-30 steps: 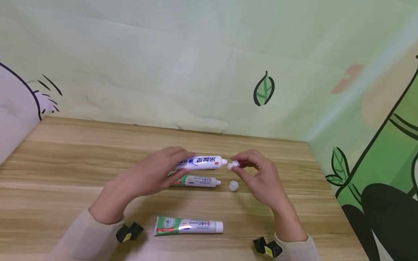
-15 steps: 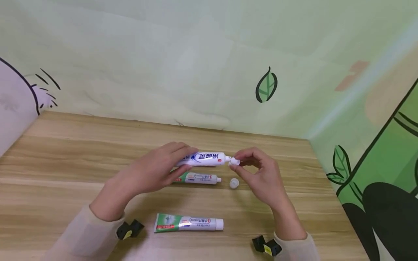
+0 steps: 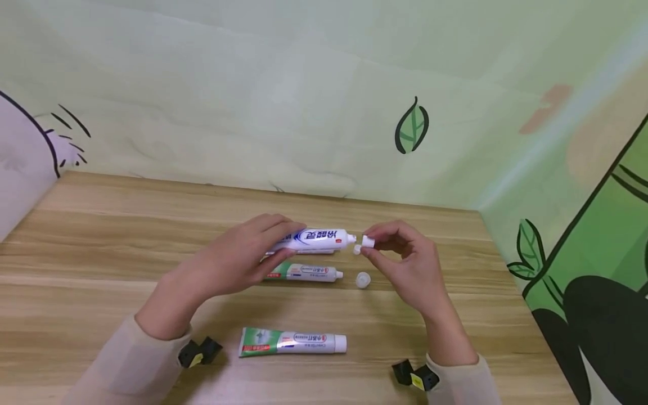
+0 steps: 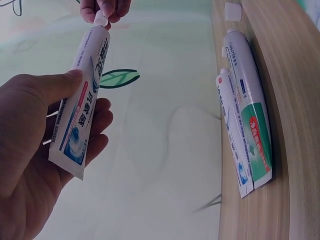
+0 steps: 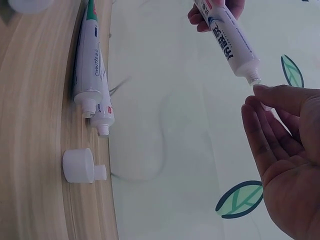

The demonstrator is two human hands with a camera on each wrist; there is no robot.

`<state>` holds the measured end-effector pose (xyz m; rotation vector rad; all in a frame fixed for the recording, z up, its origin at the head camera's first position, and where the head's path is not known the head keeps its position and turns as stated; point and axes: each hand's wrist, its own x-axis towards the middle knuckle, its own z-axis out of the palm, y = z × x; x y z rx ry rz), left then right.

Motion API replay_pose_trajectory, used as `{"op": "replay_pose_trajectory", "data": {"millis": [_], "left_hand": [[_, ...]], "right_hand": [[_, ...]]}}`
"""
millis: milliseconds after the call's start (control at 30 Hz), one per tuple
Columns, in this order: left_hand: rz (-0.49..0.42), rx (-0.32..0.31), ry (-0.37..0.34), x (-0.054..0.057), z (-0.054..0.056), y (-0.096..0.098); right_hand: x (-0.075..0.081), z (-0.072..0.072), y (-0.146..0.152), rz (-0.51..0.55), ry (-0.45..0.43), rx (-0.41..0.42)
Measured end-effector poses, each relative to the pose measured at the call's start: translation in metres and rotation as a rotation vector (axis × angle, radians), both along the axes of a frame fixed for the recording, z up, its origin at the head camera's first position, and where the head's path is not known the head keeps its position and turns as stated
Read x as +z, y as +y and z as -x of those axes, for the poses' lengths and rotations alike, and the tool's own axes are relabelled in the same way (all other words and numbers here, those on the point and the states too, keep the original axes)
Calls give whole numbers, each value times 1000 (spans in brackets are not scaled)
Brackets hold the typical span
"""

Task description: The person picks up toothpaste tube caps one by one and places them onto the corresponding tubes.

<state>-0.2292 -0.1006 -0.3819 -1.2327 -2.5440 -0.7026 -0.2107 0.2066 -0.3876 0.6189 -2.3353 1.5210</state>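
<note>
My left hand [image 3: 243, 256] grips a white and blue toothpaste tube [image 3: 321, 239] above the table, its bare nozzle pointing right. My right hand [image 3: 412, 270] pinches a small white cap [image 3: 368, 242] between thumb and fingertips. In the head view a narrow gap separates that cap from the nozzle. The right wrist view mostly hides the cap behind the fingers of my right hand [image 5: 285, 145]. Below lie an uncapped green and white toothpaste tube [image 3: 314, 273] and a second white and blue tube [image 4: 234, 130], partly covered by the held one in the head view.
A large white cap [image 3: 363, 280] and a smaller white cap [image 3: 357, 249] lie on the wooden table [image 3: 152, 225], right of the tubes. Nearer me lies a capped green and white tube [image 3: 293, 342]. A printed cloth wall [image 3: 253, 112] borders the table's back.
My right hand has turned the pinched cap, so its side now shows instead of its open end. It came close to the nozzle, then drew slightly right. My left hand keeps its grip.
</note>
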Motion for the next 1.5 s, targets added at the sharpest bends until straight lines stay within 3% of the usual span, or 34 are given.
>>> {"op": "replay_pose_trajectory", "data": {"millis": [367, 667, 1500], "left_hand": [[-32, -43, 41, 3, 1, 2], [-4, -34, 10, 5, -1, 6], [16, -23, 70, 4, -5, 5]], "right_hand": [[-1, 1, -2, 41, 9, 41], [0, -1, -3, -5, 4, 56], [-1, -4, -7, -58, 68, 39]]}}
